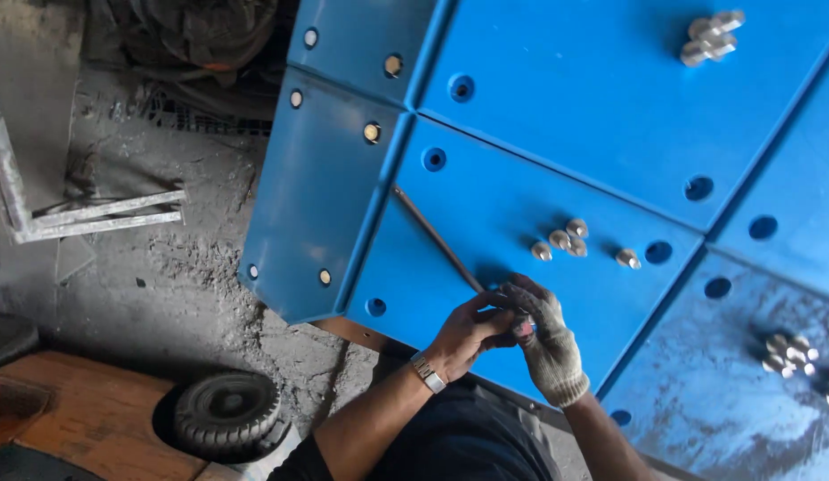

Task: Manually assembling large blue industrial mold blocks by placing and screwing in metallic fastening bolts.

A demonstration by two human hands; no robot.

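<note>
Dusty grey concrete floor fills the left side, under a big structure of blue panels that takes up most of the view. Round holes dot these panels, some with bolts set in them along the left-hand edge. Beside the lower left corner of the structure lies a small black rubber wheel next to a wooden board, and a pale metal bracket lies farther up the floor. Near the lower edge of the middle panel, both hands meet. The bare left hand, a watch at its wrist, and the gloved right hand pinch one small metal piece between their fingertips, each grip clenched on it. Just above them lies a cluster of loose silver bolts; other clusters lie by the upper right corner and right edge.
</note>
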